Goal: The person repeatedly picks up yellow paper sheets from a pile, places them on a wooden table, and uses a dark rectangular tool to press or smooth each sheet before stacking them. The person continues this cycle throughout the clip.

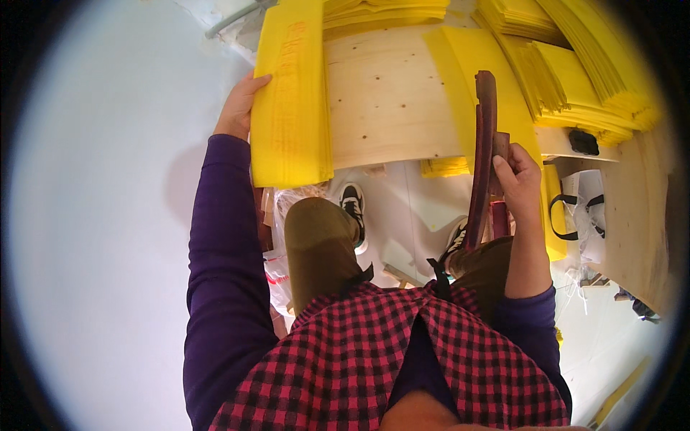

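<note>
By the right hand (521, 179), a short brown piece (499, 147) is pinched between thumb and curled fingers, close against a long dark reddish-brown strip (484, 144); whether the two are joined cannot be told. The strip is held at a steep slant, its upper end over a yellow sheet (460, 65), its lower end in front of the person's right leg. It is narrow, slightly bowed and notched near the top.

By the left hand (243, 104), the left edge of a yellow stack (287, 129) is touched, the thumb laid over the top face; the other fingers are mostly hidden, so how tightly they are closed cannot be told. Faint orange-red writing is seen down the stack's upper face. The stack is long, flat and made up of thin layers, and its near end is set past the edge of a pale wooden board (392, 93) marked with dark knots.

More yellow stacks (575, 79) are piled at the upper right, with a small black object (583, 142) near them. Below the board, a white bag (591, 230) with black handles is seen at the right, and black-and-white shoes (352, 205) are planted on a pale floor (424, 205). A red-and-black checked garment (345, 352) is worn over purple sleeves (230, 237).
</note>
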A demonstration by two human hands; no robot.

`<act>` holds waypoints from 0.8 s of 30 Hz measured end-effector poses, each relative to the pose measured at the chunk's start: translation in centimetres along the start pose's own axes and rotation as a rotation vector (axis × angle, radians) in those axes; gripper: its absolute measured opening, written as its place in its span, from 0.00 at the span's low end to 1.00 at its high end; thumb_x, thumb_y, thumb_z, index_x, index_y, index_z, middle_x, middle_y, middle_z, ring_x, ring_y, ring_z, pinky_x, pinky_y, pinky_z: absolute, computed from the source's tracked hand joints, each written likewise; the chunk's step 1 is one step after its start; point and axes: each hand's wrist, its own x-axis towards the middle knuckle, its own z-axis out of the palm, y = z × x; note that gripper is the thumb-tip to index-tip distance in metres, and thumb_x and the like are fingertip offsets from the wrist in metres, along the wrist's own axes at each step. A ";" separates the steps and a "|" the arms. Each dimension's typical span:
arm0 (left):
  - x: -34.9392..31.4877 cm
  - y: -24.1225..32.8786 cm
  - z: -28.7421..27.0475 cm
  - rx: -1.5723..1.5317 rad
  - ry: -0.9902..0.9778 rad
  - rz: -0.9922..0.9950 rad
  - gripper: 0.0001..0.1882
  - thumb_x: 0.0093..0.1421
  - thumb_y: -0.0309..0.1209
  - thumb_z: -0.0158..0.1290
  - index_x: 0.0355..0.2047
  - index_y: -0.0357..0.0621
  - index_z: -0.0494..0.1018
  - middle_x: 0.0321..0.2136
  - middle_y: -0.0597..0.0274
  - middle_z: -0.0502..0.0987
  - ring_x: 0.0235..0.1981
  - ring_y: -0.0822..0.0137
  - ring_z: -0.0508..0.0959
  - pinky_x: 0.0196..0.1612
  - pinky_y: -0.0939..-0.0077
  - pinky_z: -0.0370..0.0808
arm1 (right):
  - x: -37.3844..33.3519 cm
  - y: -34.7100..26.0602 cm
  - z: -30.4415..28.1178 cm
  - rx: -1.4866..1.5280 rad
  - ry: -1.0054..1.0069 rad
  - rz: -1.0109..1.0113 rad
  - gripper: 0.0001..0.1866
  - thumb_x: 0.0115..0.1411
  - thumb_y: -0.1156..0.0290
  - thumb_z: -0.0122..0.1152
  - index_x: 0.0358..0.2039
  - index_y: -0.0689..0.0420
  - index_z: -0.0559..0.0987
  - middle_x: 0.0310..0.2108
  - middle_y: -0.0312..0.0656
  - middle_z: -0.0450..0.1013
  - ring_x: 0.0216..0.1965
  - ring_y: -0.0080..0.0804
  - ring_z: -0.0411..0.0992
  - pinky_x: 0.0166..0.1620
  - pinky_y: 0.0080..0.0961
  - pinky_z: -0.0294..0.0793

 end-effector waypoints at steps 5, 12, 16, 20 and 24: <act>2.0 -3.3 -5.5 -0.019 0.140 -0.192 0.16 0.57 0.24 0.44 0.46 0.36 0.64 0.42 0.52 0.72 0.39 0.60 0.75 0.43 0.67 0.74 | 0.4 0.1 1.0 -0.014 -0.007 0.032 0.06 0.53 0.73 0.57 0.30 0.62 0.73 0.19 0.27 0.64 0.21 0.12 0.59 0.24 0.12 0.61; 2.9 -4.7 -6.5 -0.031 0.151 -0.288 0.13 0.58 0.25 0.44 0.43 0.35 0.65 0.39 0.53 0.74 0.36 0.60 0.76 0.42 0.67 0.74 | 1.1 0.2 1.8 -0.060 -0.027 -0.001 0.06 0.53 0.74 0.56 0.30 0.63 0.72 0.20 0.29 0.65 0.21 0.12 0.60 0.25 0.12 0.62; 2.0 -4.0 -5.7 0.275 0.233 -0.191 0.20 0.57 0.34 0.49 0.47 0.35 0.65 0.36 0.59 0.75 0.39 0.66 0.74 0.44 0.70 0.72 | 1.0 0.0 1.9 -0.010 -0.058 0.011 0.05 0.53 0.74 0.56 0.28 0.63 0.72 0.20 0.29 0.65 0.22 0.12 0.61 0.25 0.12 0.62; 0.9 -4.1 -6.1 0.577 0.374 -0.093 0.23 0.58 0.39 0.49 0.50 0.38 0.63 0.41 0.64 0.72 0.46 0.69 0.70 0.50 0.73 0.64 | 1.0 -0.2 1.5 -0.096 -0.063 0.014 0.06 0.54 0.74 0.56 0.29 0.63 0.72 0.21 0.29 0.66 0.22 0.13 0.61 0.26 0.13 0.62; -1.2 -6.1 -6.8 0.377 0.432 0.063 0.28 0.60 0.43 0.45 0.55 0.38 0.58 0.53 0.58 0.63 0.54 0.66 0.63 0.55 0.70 0.59 | 0.8 -0.2 1.0 -0.075 -0.044 -0.018 0.06 0.54 0.73 0.55 0.30 0.63 0.72 0.21 0.29 0.66 0.22 0.13 0.61 0.25 0.13 0.62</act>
